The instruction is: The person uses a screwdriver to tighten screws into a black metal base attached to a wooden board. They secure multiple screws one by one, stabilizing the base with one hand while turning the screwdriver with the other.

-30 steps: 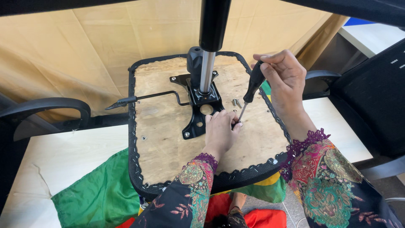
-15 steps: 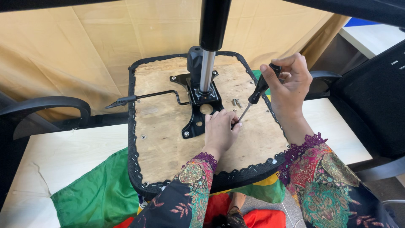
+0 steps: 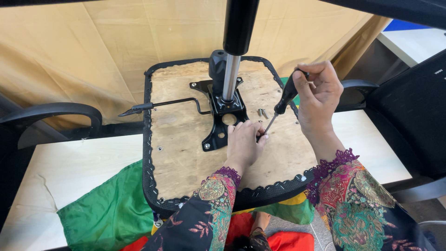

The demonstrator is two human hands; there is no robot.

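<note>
Head view looks down on an upturned chair seat [image 3: 186,158], its bare plywood underside facing up and edged with stapled black fabric, lying on a pale table [image 3: 69,167] over a green cloth [image 3: 107,214]. Bolted near the middle of the board is a black metal mechanism plate [image 3: 223,121], and out of it a gas-lift column [image 3: 232,60] rises straight toward the camera, hiding part of the plate behind it. A thin black lever [image 3: 162,104] runs from the plate out to the left, past the seat's edge. Black armrests [image 3: 51,114] sit at either side of the table.

Right hand [image 3: 318,93] holds a screwdriver [image 3: 281,104] by its black handle, fingers curled and closed round the top. The tool's long axis slants: handle up and to the right, shaft down and to the left, tip meeting the board just right of the plate. Left hand [image 3: 244,144] lies flat on the wood, fingers pressed together with their tips at the screwdriver's tip, so the screw there cannot be seen. Two loose screws [image 3: 263,113] lie on the plywood just above, between plate and tool.
</note>
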